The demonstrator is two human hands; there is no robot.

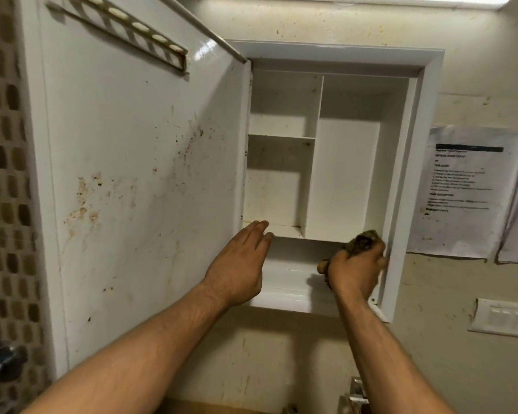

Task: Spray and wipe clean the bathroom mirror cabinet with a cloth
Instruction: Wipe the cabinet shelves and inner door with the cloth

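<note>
While the cabinet [329, 55] hangs open straight ahead, its dirty door [138, 162] stands out to the left, nearest the flat, loose left hand [237, 264]; the right hand [353, 270] squeezes the brown cloth [362, 240] by the cabinet's right edge

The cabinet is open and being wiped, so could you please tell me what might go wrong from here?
The cloth in the right hand looks brown and soiled, so it may smear the white lower shelf instead of cleaning it. The open door carries brown stains on its inner face; they could easily be left behind.
</note>
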